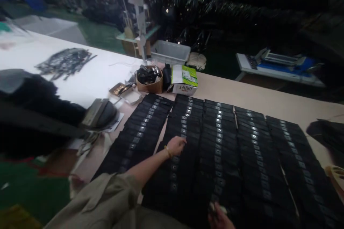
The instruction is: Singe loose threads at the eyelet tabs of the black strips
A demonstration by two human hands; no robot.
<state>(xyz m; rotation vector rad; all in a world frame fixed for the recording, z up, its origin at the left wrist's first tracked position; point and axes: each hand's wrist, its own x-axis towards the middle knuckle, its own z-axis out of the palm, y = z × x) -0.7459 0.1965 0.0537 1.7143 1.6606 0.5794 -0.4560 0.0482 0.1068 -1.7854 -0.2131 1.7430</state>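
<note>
Overlapping black fabric pieces [220,128] lie in several long columns on the table, each column with a line of small pale squares bearing metal rings. Over the second column from the left rests my left hand [176,146], its fingers curled together near a ring; whatever they may hold is too small to make out. Low in the picture, at the near end of the third column, my right hand [220,217] has its fingers closed round a small dark and pale object that is blurred.
Behind the columns stand a round box [150,86] of dark items and a green and white carton [185,82]. A dark machine-like object [100,114] is at the left, near a big black pile [32,114]. Dark strips [66,62] lie farther back.
</note>
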